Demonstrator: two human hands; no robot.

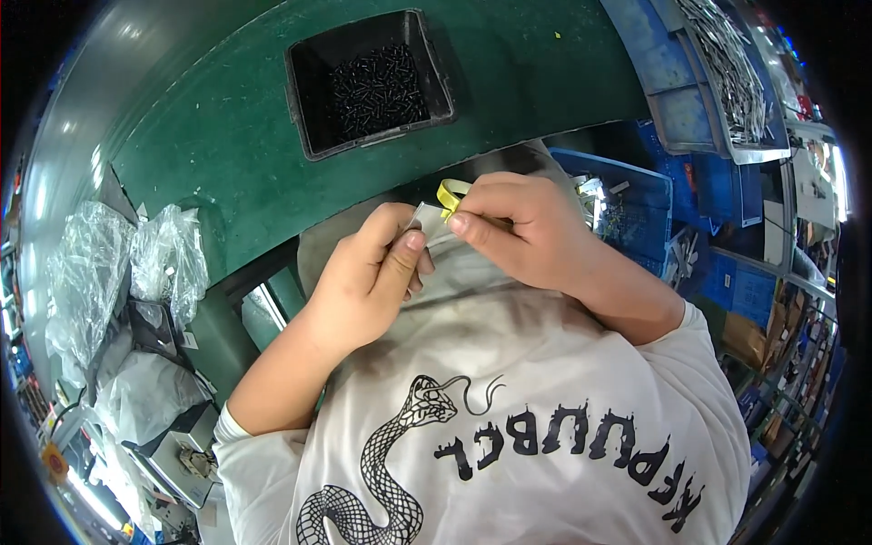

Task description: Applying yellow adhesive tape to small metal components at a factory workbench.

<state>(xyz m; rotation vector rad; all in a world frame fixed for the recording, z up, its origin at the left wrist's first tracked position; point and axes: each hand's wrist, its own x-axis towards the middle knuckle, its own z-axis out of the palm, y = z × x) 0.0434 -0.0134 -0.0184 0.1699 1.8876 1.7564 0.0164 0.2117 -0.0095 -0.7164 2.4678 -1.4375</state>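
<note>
Closest to the camera is your white T-shirt (545,363), with a black snake print below your grip. Just beyond it your two hands meet. Your left hand (381,259) pinches a small clear plastic piece (423,218) between thumb and bent forefinger. Your right hand (509,222) closes thumb and fingers on a yellow loop (446,196), perhaps tape or a band, whose lower end comes right up to the clear piece. Whether the two are joined, you can't tell from this view.

Judging by that, you look partway through: both pieces are picked up and brought together, neither is set down, and letting go remains.

To the right of your grip sits a blue crate (652,195) of loose small items. Ahead of your hands runs the green workbench (218,150), carrying a black plastic bin (354,41) of short black cylindrical parts (377,91), which neither hand touches. Crumpled clear plastic bags (173,259) lie well left of your grip; far ahead to the right, a blue bin (686,113) holds thin metal strips (727,64).
</note>
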